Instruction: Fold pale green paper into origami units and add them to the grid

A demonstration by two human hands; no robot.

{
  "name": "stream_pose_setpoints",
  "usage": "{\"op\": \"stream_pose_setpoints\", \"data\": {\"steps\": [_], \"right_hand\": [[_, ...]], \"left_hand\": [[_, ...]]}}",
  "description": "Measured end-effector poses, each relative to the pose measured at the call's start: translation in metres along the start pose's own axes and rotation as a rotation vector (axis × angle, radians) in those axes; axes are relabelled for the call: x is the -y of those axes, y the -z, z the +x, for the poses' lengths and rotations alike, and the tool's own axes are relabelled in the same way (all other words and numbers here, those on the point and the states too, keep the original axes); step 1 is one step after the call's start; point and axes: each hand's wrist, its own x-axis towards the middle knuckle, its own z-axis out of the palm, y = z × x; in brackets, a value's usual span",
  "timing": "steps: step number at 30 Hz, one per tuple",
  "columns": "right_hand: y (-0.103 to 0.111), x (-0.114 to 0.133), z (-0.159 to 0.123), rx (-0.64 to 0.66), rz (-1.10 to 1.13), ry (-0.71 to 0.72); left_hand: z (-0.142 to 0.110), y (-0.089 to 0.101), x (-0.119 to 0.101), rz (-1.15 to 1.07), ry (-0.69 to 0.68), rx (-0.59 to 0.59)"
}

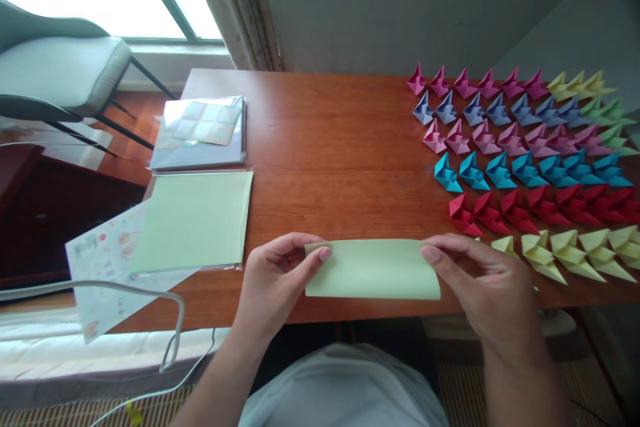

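A sheet of light green paper (373, 270) is held up near the table's front edge, bent over along its top so that it looks like a wide strip. My left hand (283, 273) pinches its upper left corner between thumb and fingers. At the upper right corner, my right hand (483, 280) grips it the same way. Left of my left hand lies a stack of light green paper (195, 220) in a clear sleeve. Rows of folded paper figures stand beyond my right hand, the nearest being pale yellow figures (543, 253).
The brown wooden table (330, 147) also carries a wrapped paper pack (200, 153) with a card on it. A printed sheet (110, 267) juts past the left edge. A white cable (173, 297) curves in front. Red figures (517, 210) and blue figures (500, 170) line the right.
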Motion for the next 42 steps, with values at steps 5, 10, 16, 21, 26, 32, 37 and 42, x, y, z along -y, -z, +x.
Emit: {"op": "stream_pose_setpoints", "data": {"steps": [5,10,16,21,26,32,37,42], "right_hand": [[-0.0004,0.0009,-0.0004,0.003,-0.001,0.010],[0.0003,-0.0002,-0.0004,0.003,-0.012,0.010],[0.0002,-0.0017,-0.0006,0.001,-0.012,0.016],[-0.0009,-0.0014,-0.0003,0.007,-0.009,0.026],[-0.0009,0.0001,-0.0014,0.008,-0.013,0.025],[-0.0010,-0.0006,-0.0017,0.013,-0.020,0.028],[-0.0006,-0.0017,-0.0015,0.005,-0.030,0.033],[-0.0006,-0.0014,-0.0013,0.023,-0.033,0.065]], "left_hand": [[0.0000,0.0004,0.0000,-0.018,-0.001,0.013],[0.0002,-0.0001,0.0006,-0.023,0.002,0.020],[0.0007,0.0004,-0.0003,-0.048,0.013,0.022],[0.0012,0.0011,-0.0002,-0.078,0.011,0.038],[0.0016,0.0010,0.0005,-0.098,0.020,0.035],[0.0012,0.0008,0.0002,-0.100,0.024,0.037],[0.0002,0.0010,-0.0013,-0.100,0.018,0.025],[0.0008,0.0013,0.0001,-0.117,0.025,0.035]]}}
